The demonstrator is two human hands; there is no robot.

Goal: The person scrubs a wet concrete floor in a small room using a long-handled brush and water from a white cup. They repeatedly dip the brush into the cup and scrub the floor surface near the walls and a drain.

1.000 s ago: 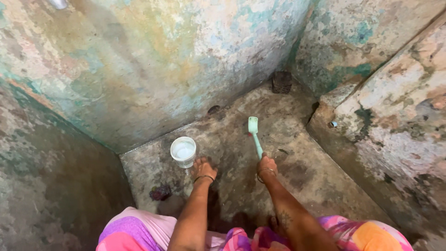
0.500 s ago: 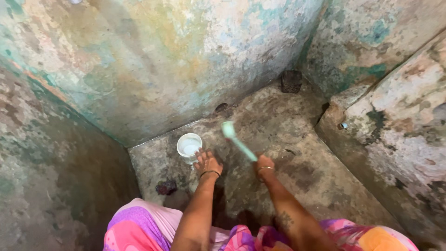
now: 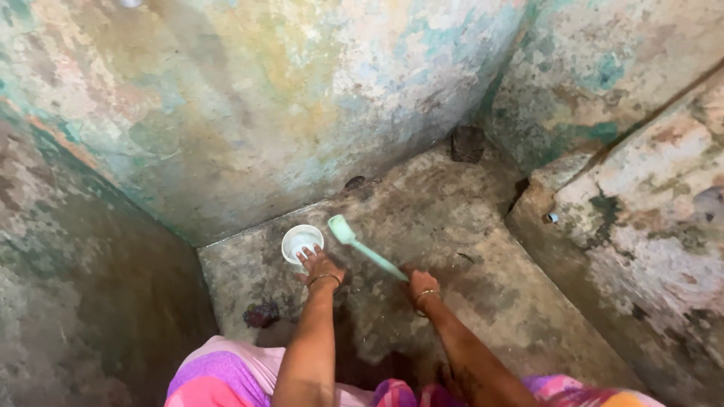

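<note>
While right hand (image 3: 421, 284) grips green brush (image 3: 360, 245) (swung leftward), left hand (image 3: 320, 264) grips cup (image 3: 301, 242).

Rough washing corner of a modest home, likely a bathing or wash area. Bare, stained concrete floor (image 3: 452, 249), wet-looking in patches. Peeling walls (image 3: 249, 113) with flaking green and yellow paint. Low masonry ledge (image 3: 641, 226) on the right; dark drain opening (image 3: 467, 143) in the far corner.
</note>
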